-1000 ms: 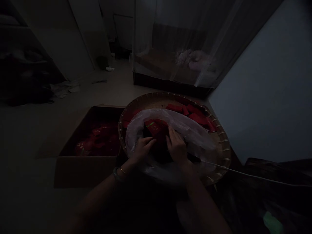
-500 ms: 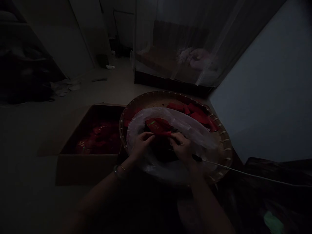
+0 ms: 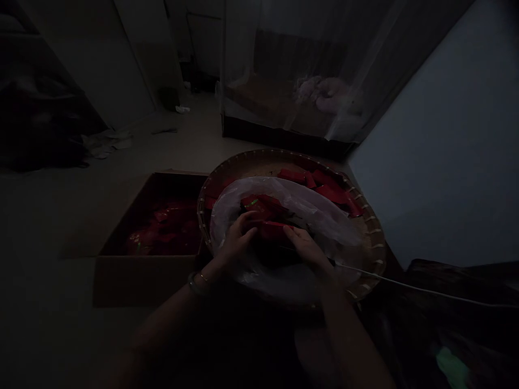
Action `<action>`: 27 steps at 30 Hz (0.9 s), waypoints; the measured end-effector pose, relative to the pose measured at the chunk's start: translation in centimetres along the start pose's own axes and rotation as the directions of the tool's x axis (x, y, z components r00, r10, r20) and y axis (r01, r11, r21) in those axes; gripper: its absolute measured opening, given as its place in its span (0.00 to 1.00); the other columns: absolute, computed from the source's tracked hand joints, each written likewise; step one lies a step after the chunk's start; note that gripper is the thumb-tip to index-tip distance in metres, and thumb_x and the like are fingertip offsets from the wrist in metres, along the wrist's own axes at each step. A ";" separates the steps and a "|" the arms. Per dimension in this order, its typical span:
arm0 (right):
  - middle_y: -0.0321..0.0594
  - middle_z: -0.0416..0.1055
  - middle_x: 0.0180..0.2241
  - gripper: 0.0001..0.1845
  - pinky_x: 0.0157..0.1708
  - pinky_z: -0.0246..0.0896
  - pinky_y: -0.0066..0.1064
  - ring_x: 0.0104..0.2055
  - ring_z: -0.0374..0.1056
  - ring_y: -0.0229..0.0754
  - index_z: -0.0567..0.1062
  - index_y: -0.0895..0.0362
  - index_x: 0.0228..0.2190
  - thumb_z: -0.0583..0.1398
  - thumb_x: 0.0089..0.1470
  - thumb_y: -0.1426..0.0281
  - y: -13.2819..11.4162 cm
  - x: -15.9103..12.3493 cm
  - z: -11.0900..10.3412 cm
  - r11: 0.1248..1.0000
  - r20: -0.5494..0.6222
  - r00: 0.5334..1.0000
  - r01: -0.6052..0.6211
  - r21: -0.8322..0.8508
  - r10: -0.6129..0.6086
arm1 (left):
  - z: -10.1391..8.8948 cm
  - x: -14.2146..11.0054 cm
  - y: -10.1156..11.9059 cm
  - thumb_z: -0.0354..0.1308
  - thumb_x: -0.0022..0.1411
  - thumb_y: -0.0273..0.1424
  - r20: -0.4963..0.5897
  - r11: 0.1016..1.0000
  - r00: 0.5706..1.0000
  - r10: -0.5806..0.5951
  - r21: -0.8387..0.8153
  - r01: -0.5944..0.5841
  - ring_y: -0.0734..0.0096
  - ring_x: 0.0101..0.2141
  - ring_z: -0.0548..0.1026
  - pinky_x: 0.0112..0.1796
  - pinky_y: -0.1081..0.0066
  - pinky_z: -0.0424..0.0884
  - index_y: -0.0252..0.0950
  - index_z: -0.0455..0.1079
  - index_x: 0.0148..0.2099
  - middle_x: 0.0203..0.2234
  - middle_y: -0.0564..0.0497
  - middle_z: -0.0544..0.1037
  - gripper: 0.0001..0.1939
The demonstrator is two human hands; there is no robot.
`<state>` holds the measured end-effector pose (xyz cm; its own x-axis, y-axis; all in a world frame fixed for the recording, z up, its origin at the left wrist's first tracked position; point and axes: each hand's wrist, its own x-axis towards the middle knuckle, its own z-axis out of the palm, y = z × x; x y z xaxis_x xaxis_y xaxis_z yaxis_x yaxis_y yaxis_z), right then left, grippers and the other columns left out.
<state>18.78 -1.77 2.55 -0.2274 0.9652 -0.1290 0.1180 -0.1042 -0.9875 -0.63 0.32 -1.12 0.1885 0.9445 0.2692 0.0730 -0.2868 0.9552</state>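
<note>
The room is very dark. A round woven basket (image 3: 367, 227) sits on the floor with a clear plastic bag (image 3: 320, 219) lying open in it. Inside the bag lies a heap of red packets (image 3: 259, 205). My left hand (image 3: 235, 243) and my right hand (image 3: 306, 246) both reach into the bag, fingers curled on a red packet (image 3: 272, 229) held between them. More loose red packets (image 3: 324, 189) lie on the basket's far side.
A cardboard box (image 3: 141, 281) with red packets inside stands left of the basket. A white cable (image 3: 425, 292) runs off to the right. A netted bed frame (image 3: 284, 108) stands beyond, a pale wall at right, scattered papers (image 3: 105, 143) on the floor.
Both hands have drawn a red packet down and toward me out of the heap. My right hand has shifted right and lower.
</note>
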 end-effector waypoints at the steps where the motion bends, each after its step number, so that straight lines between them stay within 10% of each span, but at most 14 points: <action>1: 0.42 0.77 0.38 0.32 0.49 0.62 0.41 0.43 0.70 0.47 0.76 0.59 0.43 0.55 0.51 0.46 -0.1 0.0 -0.1 1.000 0.002 1.000 -0.002 -0.017 0.002 | 0.0 0.0 0.0 0.51 0.59 0.28 -0.025 0.992 0.996 0.086 0.096 -0.083 0.63 0.49 0.70 0.47 0.61 0.68 0.36 0.59 0.58 0.50 0.42 0.71 0.24; 4: 0.43 0.77 0.37 0.31 0.49 0.62 0.41 0.41 0.71 0.46 0.77 0.59 0.41 0.53 0.53 0.46 -0.1 0.0 0.1 0.998 0.014 1.000 -0.009 -0.057 0.009 | 0.1 -0.3 0.4 0.57 0.56 0.29 0.058 0.811 0.941 0.335 0.490 -0.319 0.55 0.57 0.60 0.54 0.53 0.59 0.37 0.59 0.60 0.57 0.41 0.65 0.28; 9: 0.42 0.76 0.37 0.31 0.48 0.63 0.41 0.43 0.70 0.47 0.77 0.59 0.39 0.51 0.53 0.46 0.3 0.0 0.9 0.991 -0.018 1.000 0.006 -0.132 -0.009 | 0.7 -0.4 1.4 0.60 0.55 0.32 0.326 0.537 0.905 0.273 0.729 -0.424 0.49 0.53 0.61 0.49 0.52 0.59 0.38 0.60 0.60 0.54 0.43 0.69 0.30; 19: 0.41 0.76 0.35 0.20 0.40 0.67 0.33 0.39 0.71 0.43 0.76 0.57 0.36 0.49 0.59 0.58 0.2 -1.5 0.1 0.938 -0.191 0.960 0.135 -0.318 -0.204 | 0.2 0.5 -0.7 0.61 0.48 0.24 0.142 0.708 0.955 0.260 0.645 -0.289 0.58 0.42 0.67 0.43 0.60 0.68 0.34 0.66 0.52 0.41 0.45 0.75 0.27; 23: 0.40 0.76 0.29 0.13 0.35 0.66 0.33 0.32 0.72 0.43 0.76 0.56 0.27 0.52 0.54 0.71 1.5 -3.0 0.0 0.705 0.007 0.999 0.036 -0.709 -0.044 | 0.0 0.8 -0.8 0.62 0.46 0.24 -0.004 0.781 0.964 0.267 0.587 -0.215 0.60 0.40 0.69 0.42 0.61 0.68 0.34 0.66 0.51 0.39 0.46 0.75 0.26; 27: 0.52 0.71 0.48 0.21 0.50 0.60 0.39 0.51 0.67 0.49 0.72 0.61 0.47 0.55 0.49 0.78 3.1 -3.0 0.3 0.524 0.101 0.995 0.077 -0.848 0.017 | -0.1 0.9 -0.4 0.61 0.46 0.24 -0.059 0.812 0.958 0.282 0.546 -0.206 0.59 0.44 0.70 0.46 0.59 0.67 0.35 0.66 0.50 0.44 0.45 0.73 0.26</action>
<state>19.57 -5.01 -0.12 -0.3220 0.9341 -0.1542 0.8640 0.2233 -0.4513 -0.61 1.30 -1.26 0.1434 0.8330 0.5344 0.5553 -0.5146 0.6533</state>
